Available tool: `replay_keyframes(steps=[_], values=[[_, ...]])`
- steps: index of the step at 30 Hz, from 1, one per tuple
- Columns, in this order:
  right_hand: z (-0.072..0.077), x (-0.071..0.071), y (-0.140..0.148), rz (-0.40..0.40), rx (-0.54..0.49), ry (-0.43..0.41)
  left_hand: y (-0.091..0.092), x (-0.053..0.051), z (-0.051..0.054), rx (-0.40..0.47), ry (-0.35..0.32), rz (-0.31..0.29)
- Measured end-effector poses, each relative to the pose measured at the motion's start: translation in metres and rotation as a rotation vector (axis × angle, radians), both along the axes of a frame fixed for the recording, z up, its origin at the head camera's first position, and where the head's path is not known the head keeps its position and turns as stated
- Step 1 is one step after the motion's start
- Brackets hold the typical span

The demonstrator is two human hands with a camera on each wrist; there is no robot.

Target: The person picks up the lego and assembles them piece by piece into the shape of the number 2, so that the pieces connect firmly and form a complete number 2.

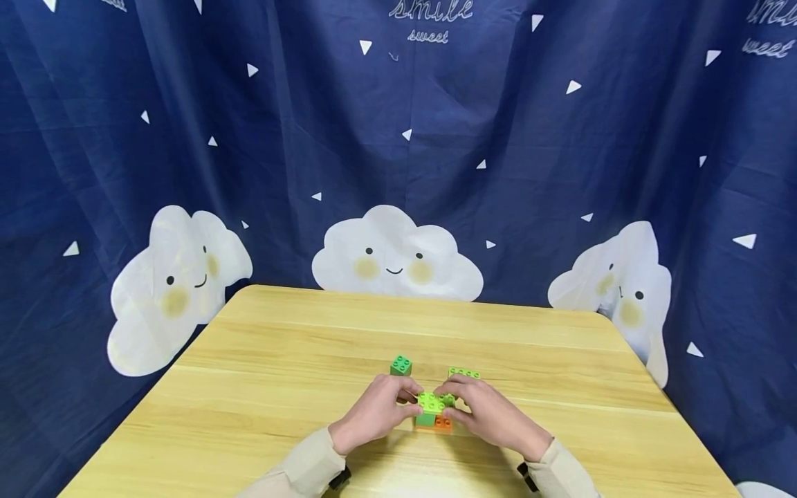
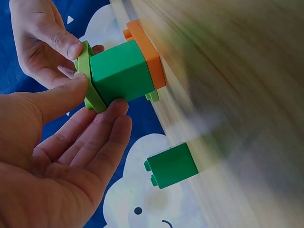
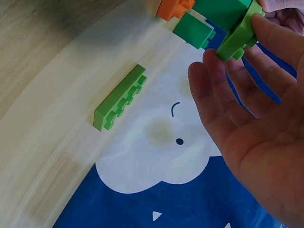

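A light green studded building brick [image 1: 431, 401] lies across the top of a green block [image 2: 121, 71], which stands on a flat orange brick [image 2: 149, 56]. My left hand [image 1: 376, 413] pinches the light green brick at its left end, its other fingers beside the green block. On the opposite side my right hand [image 1: 488, 413] holds the same brick between thumb and fingers. In the right wrist view, the light green brick [image 3: 237, 38] looks slightly tilted against the green block; whether it is fully seated, I cannot tell.
A separate green block [image 1: 401, 365] stands beyond my left hand on the wooden table [image 1: 280, 387]. Behind my right hand lies a long light green brick [image 3: 119, 97]. A dark blue curtain [image 1: 349, 90] with clouds hangs past the table's far edge.
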State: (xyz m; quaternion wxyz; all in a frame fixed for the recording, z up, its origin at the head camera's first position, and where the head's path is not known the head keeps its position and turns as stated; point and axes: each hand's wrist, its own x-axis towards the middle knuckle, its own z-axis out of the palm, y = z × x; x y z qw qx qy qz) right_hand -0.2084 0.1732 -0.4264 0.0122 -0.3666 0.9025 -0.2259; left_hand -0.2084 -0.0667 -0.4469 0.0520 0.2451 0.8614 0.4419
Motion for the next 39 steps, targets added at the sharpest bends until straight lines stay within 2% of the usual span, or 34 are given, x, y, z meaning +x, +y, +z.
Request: replay_keyframes(steps=[21, 30, 39], values=[[0.0016, -0.0002, -0.0016, 0.006, -0.016, 0.017, 0.0001, 0.0021, 0.0008, 0.034, 0.017, -0.010], [0.0010, -0.0001, -0.0020, 0.005, -0.017, 0.026, 0.0016, 0.0024, 0.0021, 0.089, -0.071, -0.003], [0.0009, 0.0006, -0.0033, -0.014, -0.024, 0.019, 0.0023, 0.0020, 0.0013, 0.104, -0.116, 0.012]])
